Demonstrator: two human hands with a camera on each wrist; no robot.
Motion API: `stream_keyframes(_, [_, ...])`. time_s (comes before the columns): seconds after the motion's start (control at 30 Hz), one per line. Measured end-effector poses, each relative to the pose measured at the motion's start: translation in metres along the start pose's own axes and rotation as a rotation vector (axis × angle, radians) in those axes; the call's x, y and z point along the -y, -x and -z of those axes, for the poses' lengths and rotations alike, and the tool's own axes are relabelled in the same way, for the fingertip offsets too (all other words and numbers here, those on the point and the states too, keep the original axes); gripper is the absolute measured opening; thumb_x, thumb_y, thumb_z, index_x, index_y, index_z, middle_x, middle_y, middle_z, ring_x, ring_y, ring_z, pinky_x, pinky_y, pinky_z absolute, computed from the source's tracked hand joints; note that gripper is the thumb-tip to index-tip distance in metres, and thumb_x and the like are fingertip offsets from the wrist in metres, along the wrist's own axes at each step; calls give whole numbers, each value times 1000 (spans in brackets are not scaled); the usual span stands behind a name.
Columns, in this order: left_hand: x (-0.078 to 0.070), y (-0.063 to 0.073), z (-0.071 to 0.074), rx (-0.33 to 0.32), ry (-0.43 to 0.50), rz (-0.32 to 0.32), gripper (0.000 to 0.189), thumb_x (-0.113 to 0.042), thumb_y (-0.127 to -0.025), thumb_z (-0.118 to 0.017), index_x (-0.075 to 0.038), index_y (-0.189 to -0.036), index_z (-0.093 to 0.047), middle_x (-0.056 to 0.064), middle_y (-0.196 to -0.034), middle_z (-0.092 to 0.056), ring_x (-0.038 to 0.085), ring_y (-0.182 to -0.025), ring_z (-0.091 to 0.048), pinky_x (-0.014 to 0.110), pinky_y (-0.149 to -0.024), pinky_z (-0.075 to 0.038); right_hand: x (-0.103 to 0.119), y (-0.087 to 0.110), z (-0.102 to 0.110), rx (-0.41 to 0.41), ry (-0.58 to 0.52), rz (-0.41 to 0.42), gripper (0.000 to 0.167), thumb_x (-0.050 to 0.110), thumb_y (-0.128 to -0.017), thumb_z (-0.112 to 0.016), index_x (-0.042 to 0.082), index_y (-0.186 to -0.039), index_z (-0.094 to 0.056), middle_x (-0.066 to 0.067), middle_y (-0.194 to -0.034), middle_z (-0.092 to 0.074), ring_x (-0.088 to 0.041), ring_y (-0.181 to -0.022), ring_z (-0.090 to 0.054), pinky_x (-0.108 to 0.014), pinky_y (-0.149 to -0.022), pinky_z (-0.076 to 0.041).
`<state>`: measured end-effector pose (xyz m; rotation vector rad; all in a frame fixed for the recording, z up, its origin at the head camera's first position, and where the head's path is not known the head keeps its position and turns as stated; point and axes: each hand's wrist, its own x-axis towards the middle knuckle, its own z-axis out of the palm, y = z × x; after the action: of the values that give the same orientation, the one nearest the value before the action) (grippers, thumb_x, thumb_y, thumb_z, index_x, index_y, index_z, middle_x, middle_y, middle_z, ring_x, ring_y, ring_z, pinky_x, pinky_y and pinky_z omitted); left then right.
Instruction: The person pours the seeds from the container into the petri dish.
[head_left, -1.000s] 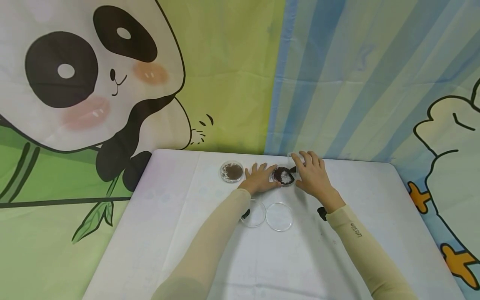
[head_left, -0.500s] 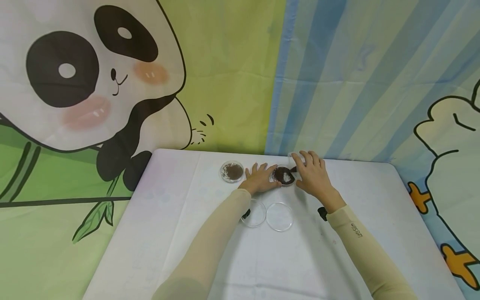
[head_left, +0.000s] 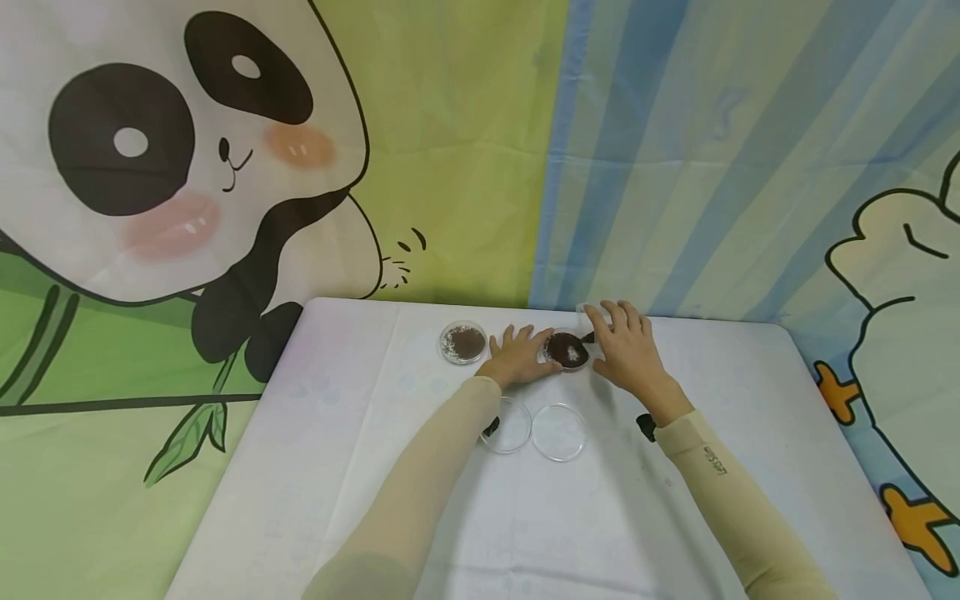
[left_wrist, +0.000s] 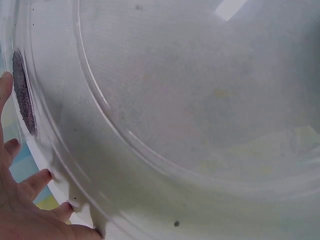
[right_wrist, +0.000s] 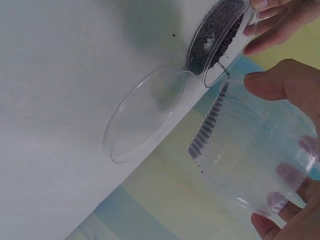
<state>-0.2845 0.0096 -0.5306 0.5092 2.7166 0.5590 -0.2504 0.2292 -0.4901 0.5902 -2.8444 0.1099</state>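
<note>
Tilted in my right hand (head_left: 628, 348) is a clear plastic cup (right_wrist: 245, 145), gripped between thumb and fingers. Dark granules (right_wrist: 207, 127) lie along its lower wall and run toward its mouth, which leans over a clear petri dish (right_wrist: 209, 83). In the head view, dark granules (head_left: 567, 354) cover most of that dish's floor, with a small white patch showing near the middle. My left hand (head_left: 517, 358) lies beside the dish on its left, fingers spread and straight, thumb at the near rim.
Another petri dish (head_left: 445, 356), holding brown granules, stands left of my left hand. Nearer me, two clear round dishes or lids (head_left: 513, 429) (head_left: 558, 432) lie side by side on the white table (head_left: 420, 500). A printed curtain (head_left: 480, 150) hangs behind the far edge.
The dark granules have spread in the dish under the cup, and the white patch has shrunk. Both hands keep nearly the same place.
</note>
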Motion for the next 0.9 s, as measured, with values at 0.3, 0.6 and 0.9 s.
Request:
stream_keyframes(0.3, [0,1,0,4,-3,0,74,-61,-94,-57,-37,-158,-29,7,-164,-25,44,-149,-10,70,-112,-7,-4,9,-3,-15,-241,-123,99,19,-72,-87,8,-153,-32,-29,-149,-31,-52,-135,-25,-71,-95,-28])
stream_keyframes(0.6, [1,0,-1,-2,12,-16,74,-60,-94,-58,-35,-158,-30,8,-163,-25,45,-149,-9,72,-111,-6,-9,20,-15,-120,-538,-281,99,16,-71,-89,4,-152,-33,-32,-146,-34,-54,-133,-25,-72,-100,-21])
stream_keyframes(0.9, [4,-4,-5,-3,-29,-9,76,-64,-94,-55,-37,-159,-27,7,-164,-24,43,-149,-9,71,-111,-7,-12,35,-15,-200,-832,-444,100,18,-77,-86,7,-156,-26,-26,-151,-30,-46,-139,-22,-69,-104,-25])
